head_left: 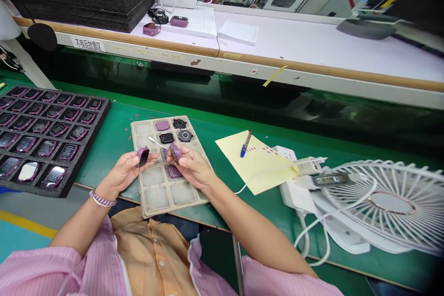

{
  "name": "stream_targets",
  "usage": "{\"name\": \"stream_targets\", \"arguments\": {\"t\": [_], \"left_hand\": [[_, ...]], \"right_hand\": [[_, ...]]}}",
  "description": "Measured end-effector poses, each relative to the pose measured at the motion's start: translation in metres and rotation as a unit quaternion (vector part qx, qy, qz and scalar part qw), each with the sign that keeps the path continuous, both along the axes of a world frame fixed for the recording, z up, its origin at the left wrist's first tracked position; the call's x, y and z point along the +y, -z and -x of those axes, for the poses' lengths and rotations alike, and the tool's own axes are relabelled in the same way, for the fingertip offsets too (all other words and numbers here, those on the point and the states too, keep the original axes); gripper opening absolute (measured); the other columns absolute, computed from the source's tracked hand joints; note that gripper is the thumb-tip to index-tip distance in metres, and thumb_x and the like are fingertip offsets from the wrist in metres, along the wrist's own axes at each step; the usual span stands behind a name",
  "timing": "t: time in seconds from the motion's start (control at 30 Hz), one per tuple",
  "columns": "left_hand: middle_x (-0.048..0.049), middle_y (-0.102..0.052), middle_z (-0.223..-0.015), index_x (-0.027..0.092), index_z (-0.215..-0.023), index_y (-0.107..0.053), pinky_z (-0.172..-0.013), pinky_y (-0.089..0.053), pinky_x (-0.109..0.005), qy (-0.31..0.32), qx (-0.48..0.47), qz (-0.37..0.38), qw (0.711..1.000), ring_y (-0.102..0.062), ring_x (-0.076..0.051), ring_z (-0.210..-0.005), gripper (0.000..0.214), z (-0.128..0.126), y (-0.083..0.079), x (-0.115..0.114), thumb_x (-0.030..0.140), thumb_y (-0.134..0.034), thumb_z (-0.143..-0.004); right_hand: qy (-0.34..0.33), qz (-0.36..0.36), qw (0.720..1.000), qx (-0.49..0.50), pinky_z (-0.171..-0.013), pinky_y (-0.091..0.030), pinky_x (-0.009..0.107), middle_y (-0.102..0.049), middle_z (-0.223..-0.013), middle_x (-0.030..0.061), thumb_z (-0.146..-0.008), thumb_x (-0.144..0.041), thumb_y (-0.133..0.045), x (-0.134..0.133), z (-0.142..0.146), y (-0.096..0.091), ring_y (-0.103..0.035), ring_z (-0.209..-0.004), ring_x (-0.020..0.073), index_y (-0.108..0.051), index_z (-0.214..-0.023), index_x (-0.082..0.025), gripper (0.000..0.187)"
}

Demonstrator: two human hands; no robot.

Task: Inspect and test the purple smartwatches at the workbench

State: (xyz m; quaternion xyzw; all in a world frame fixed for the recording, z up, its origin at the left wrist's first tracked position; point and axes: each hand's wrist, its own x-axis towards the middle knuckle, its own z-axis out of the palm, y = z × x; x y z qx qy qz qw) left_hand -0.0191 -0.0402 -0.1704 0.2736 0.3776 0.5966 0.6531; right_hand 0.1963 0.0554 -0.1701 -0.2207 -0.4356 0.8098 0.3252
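Along our green bench (114, 132), over a moulded pulp tray (150, 212), our left hand (126, 171) pinches a purple watch case (142, 157) and our right hand (192, 169) another purple case (175, 153), just apart, a cotton swab (157, 143) between them; which hand holds the swab we cannot tell.

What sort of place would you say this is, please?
It looks like an electronics assembly line: a foam tray of device cases, a pulp tray of parts, and a green workbench.

A foam tray (88, 148) of watch cases (46, 149) lies left of the pulp tray (157, 198) (paper (258, 166) and a fan (388, 203) lie right).
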Motion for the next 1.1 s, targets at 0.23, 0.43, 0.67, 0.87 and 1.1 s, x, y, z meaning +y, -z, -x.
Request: {"name": "stream_targets", "arguments": {"t": [0.23, 0.43, 0.67, 0.87, 1.1], "left_hand": [[-0.0181, -0.076, -0.129, 0.013, -0.107, -0.084, -0.12, -0.049, -0.046, 0.002, 0.023, 0.002, 1.0, -0.071, -0.033, -0.122, 0.062, -0.0008, 0.0004, 0.0, 0.056, -0.098, -0.064], [-0.0145, -0.08, -0.114, 0.013, -0.112, -0.083, -0.113, -0.052, -0.037, -0.01, 0.003, 0.008, 1.0, -0.074, -0.027, -0.111, 0.064, -0.0014, 0.0006, 0.0002, 0.052, -0.1, -0.065], [-0.0146, -0.08, -0.115, 0.012, -0.108, -0.084, -0.113, -0.05, -0.038, -0.012, 0.016, -0.001, 1.0, -0.072, -0.03, -0.114, 0.062, -0.0025, 0.0006, -0.0001, 0.054, -0.099, -0.064], [-0.0134, -0.079, -0.114, 0.013, -0.105, -0.084, -0.11, -0.051, -0.037, -0.013, 0.024, -0.002, 1.0, -0.072, -0.028, -0.109, 0.061, -0.0032, -0.0004, -0.0003, 0.055, -0.1, -0.063], [-0.0143, -0.079, -0.115, 0.012, -0.104, -0.083, -0.112, -0.05, -0.039, -0.014, 0.018, 0.0, 1.0, -0.072, -0.029, -0.111, 0.059, -0.0028, 0.002, -0.0005, 0.052, -0.1, -0.063]], "right_hand": [[-0.004, -0.007, 1.0, -0.018, -0.081, -0.055, 0.028, -0.072, -0.094, 0.0047, -0.056, -0.055, -0.106, -0.0012, 0.0, -0.0019, -0.066, -0.084, 0.0196, -0.076, -0.097, -0.02, 0.061], [-0.009, -0.011, 1.0, -0.016, -0.083, -0.054, 0.028, -0.071, -0.095, 0.0035, -0.058, -0.054, -0.106, -0.001, 0.0002, -0.0012, -0.066, -0.084, 0.018, -0.076, -0.098, -0.02, 0.061], [-0.017, -0.017, 0.999, -0.035, -0.081, -0.053, 0.028, -0.069, -0.093, 0.002, -0.055, -0.052, -0.108, -0.0027, 0.0007, -0.0013, -0.065, -0.084, 0.0182, -0.073, -0.101, -0.021, 0.066], [-0.019, -0.021, 0.999, -0.04, -0.075, -0.051, 0.024, -0.069, -0.091, 0.0012, -0.053, -0.05, -0.109, -0.0041, 0.0014, -0.0015, -0.064, -0.082, 0.0165, -0.074, -0.097, -0.02, 0.063], [-0.022, -0.016, 0.999, -0.047, -0.07, -0.053, 0.026, -0.071, -0.093, 0.003, -0.053, -0.048, -0.108, -0.0038, 0.0015, -0.0016, -0.065, -0.082, 0.0189, -0.075, -0.099, -0.022, 0.063]]}}
